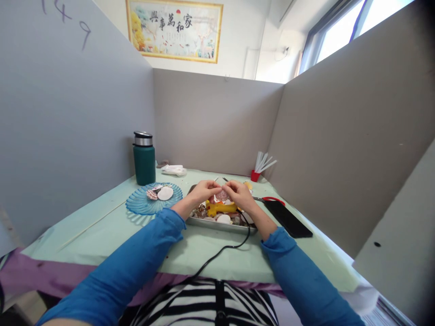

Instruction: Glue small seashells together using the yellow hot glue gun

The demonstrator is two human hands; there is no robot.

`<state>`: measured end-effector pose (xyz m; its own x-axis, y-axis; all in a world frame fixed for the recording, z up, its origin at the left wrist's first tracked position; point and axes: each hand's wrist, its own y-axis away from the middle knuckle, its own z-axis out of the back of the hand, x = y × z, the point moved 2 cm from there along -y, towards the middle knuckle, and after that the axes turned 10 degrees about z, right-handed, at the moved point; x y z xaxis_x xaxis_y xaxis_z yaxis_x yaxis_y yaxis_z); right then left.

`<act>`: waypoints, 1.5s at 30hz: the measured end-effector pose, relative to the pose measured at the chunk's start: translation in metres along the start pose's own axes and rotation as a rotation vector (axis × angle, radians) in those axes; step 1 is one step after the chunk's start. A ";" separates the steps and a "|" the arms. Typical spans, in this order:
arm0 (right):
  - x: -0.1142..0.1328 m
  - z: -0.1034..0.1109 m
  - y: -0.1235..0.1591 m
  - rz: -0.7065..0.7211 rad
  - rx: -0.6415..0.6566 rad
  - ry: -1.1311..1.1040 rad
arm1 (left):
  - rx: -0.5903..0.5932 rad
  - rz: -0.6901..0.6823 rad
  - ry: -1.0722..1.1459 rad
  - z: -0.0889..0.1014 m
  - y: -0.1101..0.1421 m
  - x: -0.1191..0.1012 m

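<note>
Grey partitions (217, 122) wall in the worktop (210, 253), which is covered in pale green; a framed picture (175, 31) hangs on the wall beyond. A metal tray (220, 225) filled with shells sits in the middle of the worktop, directly below the hands. To its left is a ribbed blue plate (137, 202) carrying a few shells (165, 194), with a green bottle (144, 164) standing upright behind it. A black phone (287, 219) lies flat to the right of the tray.

The left hand (205, 190) and right hand (239, 194) meet above the tray, fingers curled and thumbs and forefingers drawn into near-closed pinches. Whether either grips something small I cannot tell. Beneath them, a yellow glue gun (220, 208) lies across the tray's contents, its black cord (222, 250) running over the front edge toward the person.

Red-handled scissors (277, 199) rest just behind the phone. Farther back, a small red cup (255, 175) holds white sticks (260, 160). Smallest, a pinkish patterned shell (221, 196) shows between the hands.
</note>
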<state>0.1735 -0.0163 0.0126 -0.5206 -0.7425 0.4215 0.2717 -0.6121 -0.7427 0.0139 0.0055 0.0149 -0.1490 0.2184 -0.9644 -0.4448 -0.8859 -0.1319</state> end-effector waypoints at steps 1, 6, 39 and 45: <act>0.000 0.000 0.000 0.001 -0.001 -0.001 | 0.004 0.006 -0.001 0.000 0.000 0.001; 0.000 0.001 0.000 -0.002 -0.019 -0.004 | 0.038 0.028 -0.015 0.000 -0.002 0.004; -0.002 0.000 0.000 -0.013 0.007 -0.004 | 0.008 -0.058 -0.061 0.002 -0.006 0.005; -0.003 0.000 0.000 -0.005 0.010 0.007 | -0.033 -0.067 -0.115 0.001 -0.006 0.005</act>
<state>0.1743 -0.0140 0.0116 -0.5272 -0.7378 0.4216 0.2771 -0.6183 -0.7355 0.0150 0.0125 0.0107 -0.2213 0.3214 -0.9207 -0.4285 -0.8802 -0.2042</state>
